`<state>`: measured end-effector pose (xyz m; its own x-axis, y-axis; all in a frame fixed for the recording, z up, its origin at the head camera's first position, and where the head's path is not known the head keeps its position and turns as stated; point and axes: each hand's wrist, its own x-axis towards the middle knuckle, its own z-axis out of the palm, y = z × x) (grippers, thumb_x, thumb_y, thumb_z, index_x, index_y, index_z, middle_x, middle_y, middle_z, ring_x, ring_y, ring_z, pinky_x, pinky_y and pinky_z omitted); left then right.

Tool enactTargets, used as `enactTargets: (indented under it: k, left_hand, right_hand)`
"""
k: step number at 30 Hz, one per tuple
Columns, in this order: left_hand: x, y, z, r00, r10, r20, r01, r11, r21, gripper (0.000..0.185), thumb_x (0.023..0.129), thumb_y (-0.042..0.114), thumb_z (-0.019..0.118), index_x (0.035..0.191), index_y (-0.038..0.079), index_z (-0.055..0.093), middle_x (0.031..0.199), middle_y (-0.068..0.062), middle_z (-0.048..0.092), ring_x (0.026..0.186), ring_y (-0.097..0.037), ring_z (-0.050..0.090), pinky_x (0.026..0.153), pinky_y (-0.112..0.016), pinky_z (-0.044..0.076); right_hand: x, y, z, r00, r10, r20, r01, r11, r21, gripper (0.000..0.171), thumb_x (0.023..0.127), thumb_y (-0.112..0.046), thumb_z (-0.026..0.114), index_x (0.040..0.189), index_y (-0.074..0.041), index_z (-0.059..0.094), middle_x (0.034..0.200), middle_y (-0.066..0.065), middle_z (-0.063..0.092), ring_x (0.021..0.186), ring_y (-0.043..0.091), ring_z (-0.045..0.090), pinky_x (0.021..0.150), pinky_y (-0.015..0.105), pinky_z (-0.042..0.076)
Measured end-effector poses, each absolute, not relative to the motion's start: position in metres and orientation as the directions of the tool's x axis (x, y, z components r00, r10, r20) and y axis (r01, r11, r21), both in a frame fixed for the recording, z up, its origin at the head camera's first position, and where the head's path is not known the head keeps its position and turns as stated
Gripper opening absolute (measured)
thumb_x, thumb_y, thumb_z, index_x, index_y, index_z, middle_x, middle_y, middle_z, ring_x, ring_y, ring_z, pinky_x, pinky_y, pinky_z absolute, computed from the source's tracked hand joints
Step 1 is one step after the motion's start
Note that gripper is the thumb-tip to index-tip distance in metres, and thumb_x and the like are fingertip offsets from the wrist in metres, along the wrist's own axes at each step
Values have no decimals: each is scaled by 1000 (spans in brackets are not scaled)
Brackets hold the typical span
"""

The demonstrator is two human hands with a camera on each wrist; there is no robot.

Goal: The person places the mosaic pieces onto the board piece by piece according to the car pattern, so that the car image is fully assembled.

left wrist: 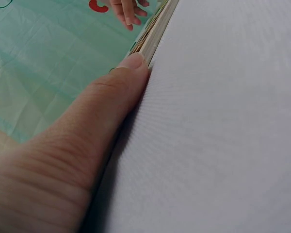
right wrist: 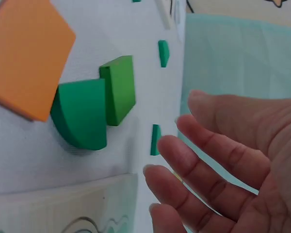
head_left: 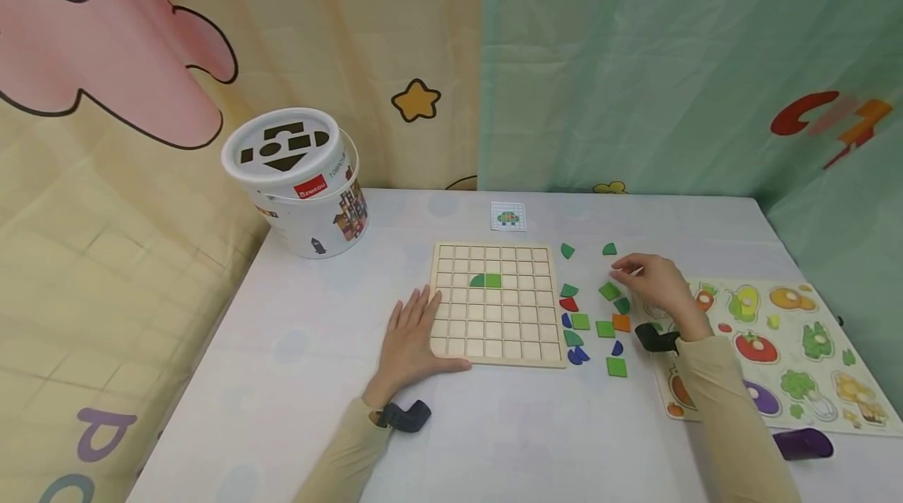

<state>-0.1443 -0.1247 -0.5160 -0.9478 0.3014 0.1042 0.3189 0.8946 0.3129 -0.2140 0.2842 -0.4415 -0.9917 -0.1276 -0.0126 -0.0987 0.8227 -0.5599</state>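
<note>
A wooden grid board (head_left: 497, 331) lies on the table, with a dark green quarter circle (head_left: 477, 281) and a light green square (head_left: 494, 280) side by side in its cells. My left hand (head_left: 411, 338) rests spread along the board's left side, its thumb (left wrist: 106, 92) against the near edge. To the right of the board my right hand (head_left: 658, 284) hovers with fingers loosely bent and nothing between them. Under and beside it lie a green square (right wrist: 121, 90), a green quarter circle (right wrist: 82, 114) and an orange square (right wrist: 29, 58).
More flat pieces, such as a red quarter circle (head_left: 568, 305), lie along the board's right side. A small pattern card (head_left: 508, 216) lies behind the board. A vegetable puzzle board (head_left: 776, 331) is under the right forearm. At the back left stands a white bucket (head_left: 303, 205).
</note>
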Motion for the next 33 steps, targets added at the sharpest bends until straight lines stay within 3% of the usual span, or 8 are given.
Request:
enactTargets:
  k: [6, 13, 23, 33]
  left_hand:
    - [-145, -126, -518, -947, 303, 109, 322, 896, 305, 126, 59, 82, 63, 152, 10, 19, 157, -11, 12, 143, -24, 5, 114, -43, 0]
    - [-145, -125, -518, -944, 310, 114, 330, 891, 311, 126, 59, 83, 62, 152, 9, 20, 157, -11, 13, 143, -25, 6, 114, -44, 1]
    - [-143, -125, -515, -944, 308, 117, 329, 890, 317, 125, 59, 81, 64, 152, 9, 21, 157, -12, 13, 143, -25, 6, 114, -44, 1]
    - [-142, -125, -513, -944, 306, 119, 329, 889, 318, 125, 59, 80, 66, 152, 9, 21, 156, -12, 14, 143, -25, 6, 114, -43, 1]
  right_hand:
    - [-241, 287, -441, -994, -89, -67, -41, 852, -522, 30, 93, -18, 61, 113, 5, 63, 99, 22, 61, 82, 34, 53, 65, 40, 46]
    - [-266, 286, -438, -984, -94, -154, -13, 888, -460, 30, 92, -12, 58, 116, 5, 61, 108, 26, 57, 95, 40, 51, 81, 54, 45]
    - [-271, 282, -447, -987, -127, -97, -73, 899, -433, 24, 86, -11, 66, 101, 7, 65, 90, 19, 62, 80, 33, 55, 70, 46, 46]
    - [-266, 271, -446, -967, -154, -201, -35, 867, -496, 22, 83, -17, 73, 86, 1, 59, 79, 11, 58, 75, 28, 50, 65, 36, 42]
